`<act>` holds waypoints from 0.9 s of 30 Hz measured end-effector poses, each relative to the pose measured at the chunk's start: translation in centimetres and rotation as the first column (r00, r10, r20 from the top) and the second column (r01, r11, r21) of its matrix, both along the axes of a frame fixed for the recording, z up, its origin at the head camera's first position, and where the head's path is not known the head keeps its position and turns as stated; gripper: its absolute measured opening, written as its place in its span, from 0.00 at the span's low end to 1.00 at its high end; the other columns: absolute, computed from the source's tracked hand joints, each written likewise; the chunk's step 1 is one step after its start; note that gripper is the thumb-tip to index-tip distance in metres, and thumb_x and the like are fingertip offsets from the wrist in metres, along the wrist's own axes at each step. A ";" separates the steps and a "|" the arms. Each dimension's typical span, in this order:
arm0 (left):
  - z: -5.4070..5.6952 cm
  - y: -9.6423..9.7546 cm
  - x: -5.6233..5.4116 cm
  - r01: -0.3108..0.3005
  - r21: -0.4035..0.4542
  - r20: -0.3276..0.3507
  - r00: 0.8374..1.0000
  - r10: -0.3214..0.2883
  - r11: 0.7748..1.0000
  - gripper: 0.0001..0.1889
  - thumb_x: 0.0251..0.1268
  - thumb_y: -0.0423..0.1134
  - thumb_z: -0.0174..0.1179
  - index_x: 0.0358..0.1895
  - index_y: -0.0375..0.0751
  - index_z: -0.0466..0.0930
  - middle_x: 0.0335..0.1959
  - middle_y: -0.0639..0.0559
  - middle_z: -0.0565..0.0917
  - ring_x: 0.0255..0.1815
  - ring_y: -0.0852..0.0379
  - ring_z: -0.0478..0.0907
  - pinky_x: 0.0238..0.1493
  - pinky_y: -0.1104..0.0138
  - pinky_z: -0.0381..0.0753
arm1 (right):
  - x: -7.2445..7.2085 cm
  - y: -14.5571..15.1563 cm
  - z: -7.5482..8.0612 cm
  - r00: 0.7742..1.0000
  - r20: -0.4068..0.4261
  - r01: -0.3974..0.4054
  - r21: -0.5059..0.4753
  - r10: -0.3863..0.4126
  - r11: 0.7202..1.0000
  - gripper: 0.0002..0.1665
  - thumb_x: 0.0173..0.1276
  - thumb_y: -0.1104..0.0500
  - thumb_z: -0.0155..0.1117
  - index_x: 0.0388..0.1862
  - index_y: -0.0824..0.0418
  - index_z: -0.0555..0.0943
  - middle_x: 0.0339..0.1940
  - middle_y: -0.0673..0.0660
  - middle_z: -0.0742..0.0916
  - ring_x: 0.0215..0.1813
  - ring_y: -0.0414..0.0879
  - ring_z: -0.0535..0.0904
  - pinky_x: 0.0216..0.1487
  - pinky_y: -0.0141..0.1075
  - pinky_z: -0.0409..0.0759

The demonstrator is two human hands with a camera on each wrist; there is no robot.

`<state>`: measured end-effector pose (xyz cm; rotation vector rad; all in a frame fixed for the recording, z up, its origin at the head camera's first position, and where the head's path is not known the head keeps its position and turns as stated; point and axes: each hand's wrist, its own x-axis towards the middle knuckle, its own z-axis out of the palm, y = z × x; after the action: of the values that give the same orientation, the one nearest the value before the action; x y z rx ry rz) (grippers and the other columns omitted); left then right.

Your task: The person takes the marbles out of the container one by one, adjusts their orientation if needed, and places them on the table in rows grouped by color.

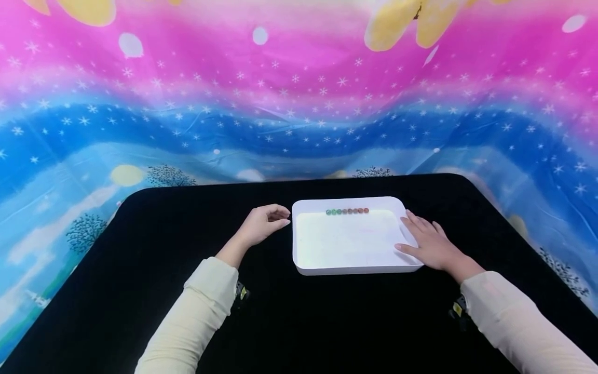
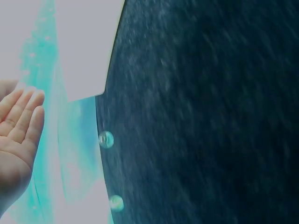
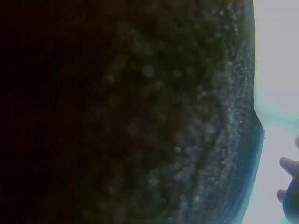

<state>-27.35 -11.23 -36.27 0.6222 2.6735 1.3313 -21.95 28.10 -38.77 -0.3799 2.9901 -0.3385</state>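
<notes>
White tray [image 1: 345, 244] lies flat on the black-covered desk [image 1: 345, 322]. Row of small balls [image 1: 348, 211] sits inside it, along the far wall: green at the left end, reddish toward the right, set close together. Left hand [image 1: 261, 226]: just beside the tray's left wall, holding nothing, fingers relaxed and lightly bent, a narrow gap between thumb and fingers; contact with the wall cannot be told. Right hand [image 1: 430, 244]: wide, fingers spread over the tray's right rim, thumb reaching past it above the tray floor, holding nothing. Both hands well apart from the balls. Pale sleeves [image 1: 205, 296] on both arms. Behind the desk, a pink and blue cloth [image 1: 280, 78] printed with snowflakes and trees.
</notes>
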 end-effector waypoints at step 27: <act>-0.6 5.0 -0.8 0.063 0.007 0.033 0.997 -0.063 0.998 0.14 0.58 0.38 0.55 0.46 0.39 0.75 0.40 0.52 0.78 0.42 0.59 0.74 0.42 0.65 0.73 | 0.1 -0.2 0.3 1.000 0.009 0.005 0.003 -0.005 1.000 0.51 0.57 0.31 0.42 0.66 0.65 0.48 0.67 0.64 0.45 0.64 0.65 0.42 0.55 0.63 0.35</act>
<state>-28.14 -6.28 -36.85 0.6737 2.6021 1.3220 -21.81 27.93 -38.49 -0.3703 2.9827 -0.3354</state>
